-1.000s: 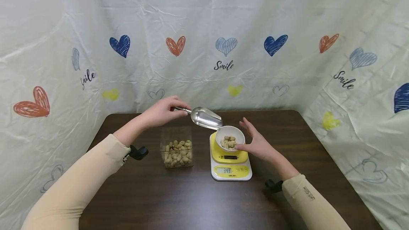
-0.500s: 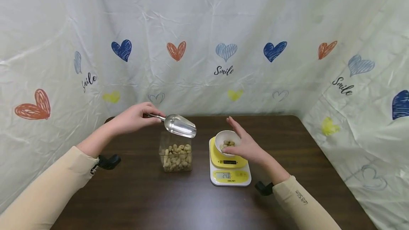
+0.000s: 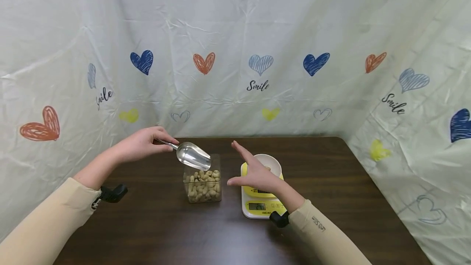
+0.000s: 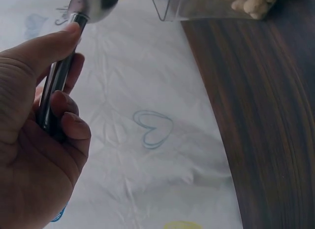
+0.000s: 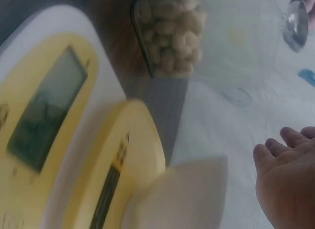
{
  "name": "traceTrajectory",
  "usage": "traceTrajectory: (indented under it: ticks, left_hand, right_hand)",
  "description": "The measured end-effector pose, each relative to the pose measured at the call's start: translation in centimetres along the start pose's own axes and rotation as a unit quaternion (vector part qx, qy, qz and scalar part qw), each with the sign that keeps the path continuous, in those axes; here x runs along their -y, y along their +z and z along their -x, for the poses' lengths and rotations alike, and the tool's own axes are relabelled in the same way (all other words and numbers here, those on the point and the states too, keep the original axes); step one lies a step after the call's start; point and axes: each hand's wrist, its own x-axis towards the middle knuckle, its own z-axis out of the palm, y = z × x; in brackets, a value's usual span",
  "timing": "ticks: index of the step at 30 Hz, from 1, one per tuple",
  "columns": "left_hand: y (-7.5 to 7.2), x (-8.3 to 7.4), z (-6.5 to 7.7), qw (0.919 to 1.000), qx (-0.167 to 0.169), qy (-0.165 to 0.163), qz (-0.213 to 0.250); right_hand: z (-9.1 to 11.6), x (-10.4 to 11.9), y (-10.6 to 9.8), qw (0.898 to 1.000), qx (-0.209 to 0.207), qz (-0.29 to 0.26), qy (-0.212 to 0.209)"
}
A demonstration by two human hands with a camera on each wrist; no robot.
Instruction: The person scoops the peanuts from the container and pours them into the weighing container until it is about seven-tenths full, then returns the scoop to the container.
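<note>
My left hand (image 3: 141,144) grips a shiny metal scoop (image 3: 192,156) by its handle, with the thumb laid along it in the left wrist view. No nuts show in the scoop. Its lip hangs over a clear plastic container (image 3: 216,160), which is partly filled with peanuts in their shells (image 3: 204,187). To the right, my right hand (image 3: 255,174) reaches across in front of a white bowl (image 3: 270,161), fingers extended and nothing held. That bowl rests on a yellow and white kitchen scale (image 3: 254,212); the hand hides most of its contents.
Everything stands on a dark brown wooden table (image 3: 176,232). A pale curtain (image 3: 228,23) printed with hearts and the word "Smile" hangs behind and beside it. Each wrist carries a small black camera.
My left hand has carried the scoop left, from beside the bowl to above the peanut container. My right hand has left the bowl and moved left. The scale's reading dropped from about 34.
</note>
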Motion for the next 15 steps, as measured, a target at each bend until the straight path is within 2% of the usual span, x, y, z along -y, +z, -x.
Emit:
traceTrajectory:
  ticks: [7,15]
  left_hand:
    - [0.5,0.3,-0.2,0.9998,0.01,-0.007,-0.018]
    - [1.1,0.0,-0.9,0.9955,0.022,0.028,-0.087]
  right_hand:
    - [-1.8,-0.5,2.4,1.0,0.022,0.013,0.015]
    - [-2.9,-0.7,4.1,0.998,0.044,0.029,0.038]
